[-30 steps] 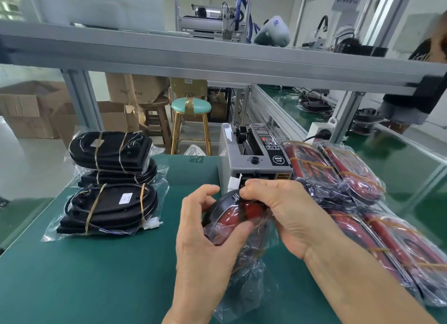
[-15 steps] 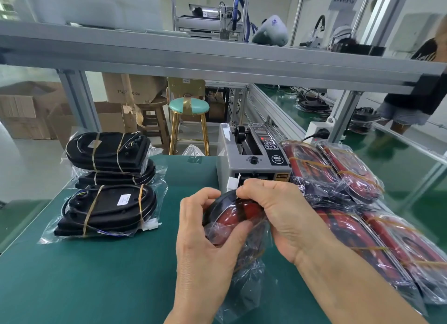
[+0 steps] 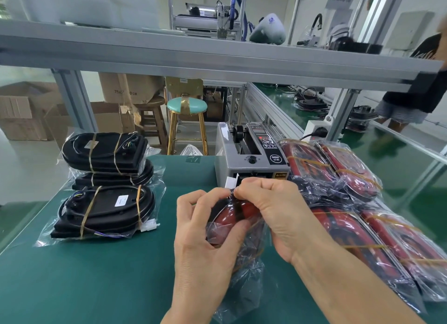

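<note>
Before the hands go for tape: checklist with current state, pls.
1. Red part in a clear plastic bag is secured: ok, the left hand grips it from below.
2. Bag top is held: ok, the right hand has its fingers curled on the top edge.
3. Tape is ready: ok, a white tape strip sticks out of the grey tape dispenser.
4. Bag mouth is folded shut: cannot tell, the fingers hide it.
5. A hand is free to take the tape: not ok, both hands are on the bag.
</note>
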Motion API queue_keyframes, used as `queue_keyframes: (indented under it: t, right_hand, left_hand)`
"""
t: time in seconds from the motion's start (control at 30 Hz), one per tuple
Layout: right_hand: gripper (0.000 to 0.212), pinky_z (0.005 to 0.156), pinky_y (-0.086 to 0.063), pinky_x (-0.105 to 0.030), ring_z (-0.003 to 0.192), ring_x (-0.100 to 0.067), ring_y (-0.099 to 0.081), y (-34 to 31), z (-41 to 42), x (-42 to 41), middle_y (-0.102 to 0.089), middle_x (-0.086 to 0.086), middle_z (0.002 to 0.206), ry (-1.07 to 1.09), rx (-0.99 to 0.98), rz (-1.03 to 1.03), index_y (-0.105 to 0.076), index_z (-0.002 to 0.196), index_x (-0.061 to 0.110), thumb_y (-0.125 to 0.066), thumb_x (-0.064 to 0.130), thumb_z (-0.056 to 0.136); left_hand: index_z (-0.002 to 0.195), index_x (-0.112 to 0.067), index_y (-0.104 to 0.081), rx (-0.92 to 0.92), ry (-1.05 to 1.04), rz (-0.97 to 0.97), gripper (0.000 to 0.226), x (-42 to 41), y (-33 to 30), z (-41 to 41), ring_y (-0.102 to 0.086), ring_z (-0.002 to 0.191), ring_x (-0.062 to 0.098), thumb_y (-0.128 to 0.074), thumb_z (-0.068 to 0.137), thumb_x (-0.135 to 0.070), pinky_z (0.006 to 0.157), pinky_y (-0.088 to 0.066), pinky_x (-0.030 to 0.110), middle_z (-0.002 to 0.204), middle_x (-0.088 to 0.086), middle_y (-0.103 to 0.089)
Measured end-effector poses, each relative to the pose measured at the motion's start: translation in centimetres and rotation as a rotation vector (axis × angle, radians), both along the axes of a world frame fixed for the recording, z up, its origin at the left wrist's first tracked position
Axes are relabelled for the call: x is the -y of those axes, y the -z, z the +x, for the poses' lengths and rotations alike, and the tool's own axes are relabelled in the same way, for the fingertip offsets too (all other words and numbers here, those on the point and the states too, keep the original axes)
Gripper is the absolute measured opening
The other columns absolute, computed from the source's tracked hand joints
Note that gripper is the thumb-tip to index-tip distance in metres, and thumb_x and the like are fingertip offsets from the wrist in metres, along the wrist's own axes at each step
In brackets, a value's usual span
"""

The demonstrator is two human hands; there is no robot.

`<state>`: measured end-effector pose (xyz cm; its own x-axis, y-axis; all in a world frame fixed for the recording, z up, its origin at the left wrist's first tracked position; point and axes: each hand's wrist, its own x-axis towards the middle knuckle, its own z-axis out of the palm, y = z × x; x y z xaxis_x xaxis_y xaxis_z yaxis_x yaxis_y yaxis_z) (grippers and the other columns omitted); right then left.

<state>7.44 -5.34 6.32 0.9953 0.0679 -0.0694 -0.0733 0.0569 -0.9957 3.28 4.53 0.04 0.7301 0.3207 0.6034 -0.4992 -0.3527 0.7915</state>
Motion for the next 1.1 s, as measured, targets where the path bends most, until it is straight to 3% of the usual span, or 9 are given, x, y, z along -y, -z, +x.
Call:
queue_keyframes:
  t: [0.13,0.33,0.4,0.5,0.57,0.7,0.93,1.03,1.1]
  right_hand:
    - [0.017,0.062,-0.047,-0.034,0.065,-0.020,-0.053,0.0,0.0,0.0,-0.058,-0.007,0.062,0.012,0.007,-0.020,-0.067,0.057,0.007,-0.068,0.002,0.073]
    - [0.022,0.048,-0.045,-0.018,0.055,-0.008,-0.054,0.0,-0.2,0.0,-0.058,0.005,0.056,0.042,0.052,-0.100,-0.065,0.052,0.014,-0.071,0.003,0.070]
    - [0.016,0.044,-0.045,-0.019,0.056,-0.010,-0.055,0.0,0.0,0.2,-0.059,0.000,0.066,0.083,0.019,-0.088,-0.065,0.070,0.015,-0.070,0.000,0.070]
    - [0.029,0.040,-0.046,-0.022,0.050,-0.009,-0.059,-0.9,0.4,1.1,-0.057,-0.008,0.083,0.113,-0.091,0.173,-0.057,0.101,0.009,-0.060,-0.007,0.077]
    - [0.025,0.047,-0.050,-0.024,0.056,-0.006,-0.063,-1.2,0.5,1.1,-0.062,-0.006,0.085,0.025,-0.073,0.146,-0.059,0.102,0.014,-0.064,0.003,0.081]
    - [0.021,0.069,-0.049,-0.020,0.083,-0.008,-0.063,0.2,0.2,0.1,-0.066,0.002,0.095,-0.097,0.044,-0.191,-0.064,0.097,0.023,-0.074,0.018,0.079]
    - [0.015,0.074,-0.054,-0.025,0.083,-0.011,-0.064,1.4,0.6,1.2,-0.070,-0.002,0.092,-0.119,0.086,-0.077,-0.069,0.093,0.021,-0.061,0.009,0.090]
    - [0.011,0.074,-0.051,-0.018,0.087,-0.007,-0.065,2.1,1.0,2.0,-0.071,0.003,0.097,-0.184,0.124,-0.128,-0.068,0.099,0.024,-0.067,0.022,0.088]
    - [0.036,0.074,-0.050,-0.015,0.091,-0.004,-0.066,2.9,1.0,2.8,-0.070,0.004,0.105,-0.254,0.119,-0.115,-0.063,0.110,0.026,-0.071,0.038,0.077]
  left_hand:
    - [0.100,-0.046,-0.063,-0.015,0.010,0.002,0.052,0.0,-0.1,0.0,-0.056,0.101,0.006,-0.086,0.067,-0.013,0.076,-0.046,0.008,0.104,-0.012,-0.047]
    - [0.098,-0.035,-0.067,-0.011,-0.013,0.029,0.034,-0.1,-0.4,0.0,-0.057,0.097,0.007,-0.077,0.066,-0.025,0.076,-0.044,0.006,0.103,-0.003,-0.048]
    - [0.096,-0.036,-0.066,-0.018,-0.022,0.042,0.033,-0.2,-0.4,-0.1,-0.056,0.097,0.007,-0.077,0.066,-0.026,0.075,-0.044,0.006,0.102,-0.005,-0.048]
    - [0.095,-0.035,-0.067,-0.024,-0.026,0.053,0.031,-0.2,-0.4,-0.1,-0.055,0.098,0.005,-0.076,0.066,-0.026,0.075,-0.045,0.006,0.103,-0.010,-0.047]
    - [0.093,-0.030,-0.066,-0.004,-0.047,0.061,0.031,-0.1,-0.4,0.0,-0.054,0.098,0.001,-0.077,0.064,-0.024,0.077,-0.041,0.003,0.102,-0.007,-0.049]
    - [0.090,-0.027,-0.063,-0.001,-0.040,0.026,0.037,-0.1,-0.5,0.0,-0.056,0.095,0.004,-0.084,0.060,-0.027,0.078,-0.041,0.005,0.100,-0.006,-0.054]
    - [0.108,-0.040,-0.065,-0.080,-0.034,0.082,0.054,-0.4,-0.3,-0.1,-0.055,0.099,0.001,-0.085,0.065,-0.014,0.080,-0.042,0.004,0.105,-0.013,-0.049]
    - [0.108,-0.051,-0.061,-0.179,0.055,0.070,0.054,-1.2,-0.4,0.3,-0.057,0.098,-0.001,-0.083,0.066,-0.024,0.078,-0.044,0.005,0.100,-0.021,-0.049]
    - [0.104,-0.053,-0.064,-0.218,0.119,-0.004,0.050,-1.6,-0.7,0.4,-0.060,0.096,0.001,-0.083,0.062,-0.034,0.078,-0.049,0.011,0.101,-0.021,-0.053]
